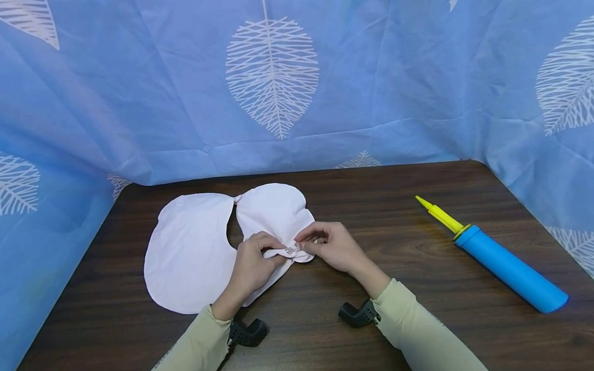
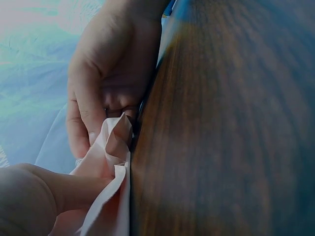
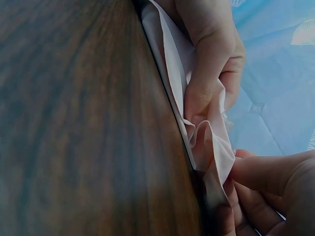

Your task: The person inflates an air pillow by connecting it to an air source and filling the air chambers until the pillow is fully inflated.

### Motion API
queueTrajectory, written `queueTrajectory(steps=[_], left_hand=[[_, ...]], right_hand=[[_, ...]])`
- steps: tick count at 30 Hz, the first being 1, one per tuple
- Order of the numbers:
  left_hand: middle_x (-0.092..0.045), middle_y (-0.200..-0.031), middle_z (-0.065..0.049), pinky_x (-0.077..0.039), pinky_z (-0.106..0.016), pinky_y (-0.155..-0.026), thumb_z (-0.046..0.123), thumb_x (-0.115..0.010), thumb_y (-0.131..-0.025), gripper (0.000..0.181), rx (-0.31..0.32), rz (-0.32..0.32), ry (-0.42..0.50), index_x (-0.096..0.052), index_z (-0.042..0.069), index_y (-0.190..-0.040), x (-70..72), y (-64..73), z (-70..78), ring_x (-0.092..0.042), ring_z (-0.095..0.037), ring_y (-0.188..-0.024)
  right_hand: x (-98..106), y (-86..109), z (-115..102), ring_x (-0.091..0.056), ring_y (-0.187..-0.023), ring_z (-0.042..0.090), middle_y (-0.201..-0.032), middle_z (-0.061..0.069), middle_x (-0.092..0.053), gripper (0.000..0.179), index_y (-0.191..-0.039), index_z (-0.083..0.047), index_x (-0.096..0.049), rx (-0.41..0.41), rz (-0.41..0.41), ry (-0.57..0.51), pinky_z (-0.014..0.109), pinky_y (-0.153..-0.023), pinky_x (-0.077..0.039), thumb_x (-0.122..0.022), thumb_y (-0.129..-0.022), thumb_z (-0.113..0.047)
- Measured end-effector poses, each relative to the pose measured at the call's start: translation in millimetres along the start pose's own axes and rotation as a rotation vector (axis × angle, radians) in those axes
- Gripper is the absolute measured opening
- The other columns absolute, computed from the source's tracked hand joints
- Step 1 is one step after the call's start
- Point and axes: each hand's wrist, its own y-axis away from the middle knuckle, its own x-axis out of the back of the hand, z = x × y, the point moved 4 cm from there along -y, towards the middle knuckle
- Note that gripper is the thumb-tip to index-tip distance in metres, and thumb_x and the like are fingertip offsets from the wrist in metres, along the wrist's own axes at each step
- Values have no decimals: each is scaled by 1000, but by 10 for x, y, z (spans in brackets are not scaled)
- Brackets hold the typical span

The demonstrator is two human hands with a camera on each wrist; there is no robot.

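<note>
A limp, pale pink neck pillow (image 1: 191,249), apparently deflated, lies on the table with its two lobes meeting at the far side around a gap. My left hand (image 1: 254,263) pinches a gathered fold of its right lobe between thumb and fingers. Opposite it, my right hand (image 1: 335,247) pinches the same bunched part, close to a small clear piece (image 1: 290,250) that may be a valve. Both wrist views show the crumpled fabric (image 3: 216,147) raised in folds between the two hands. Fingertips partly hide the small clear piece.
On the right of the dark wood table (image 1: 376,204) lies a blue hand pump (image 1: 511,268), its yellow nozzle pointing away to the left. A blue curtain (image 1: 176,102) with white leaf prints hangs around the back and sides. Each wrist wears a black camera mount (image 1: 250,333).
</note>
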Motion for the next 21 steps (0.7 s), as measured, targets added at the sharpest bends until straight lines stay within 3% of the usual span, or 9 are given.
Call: queueTrajectory(steps=[10,21], left_hand=[[-68,-80,9,-47,-33,-79,2,-82,-70,19,12,-3,1,-77,19,-74,-1,-2,0,-61,-13,-86],[-68,-81,8,-46,-33,-78,2,-82,-71,18,18,-6,11,-77,18,-75,-6,3,15,-61,-13,-86]], right_hand=[[-12,-3,7,-59,-74,17,-87,-4,-70,12,-92,-25,-75,40,-25,44,26,-61,-46,-72,-87,-14],[-7,0,4,-61,-75,16,-86,-5,-71,13,-91,-25,-74,39,-24,41,27,-63,-48,-72,-86,-13]])
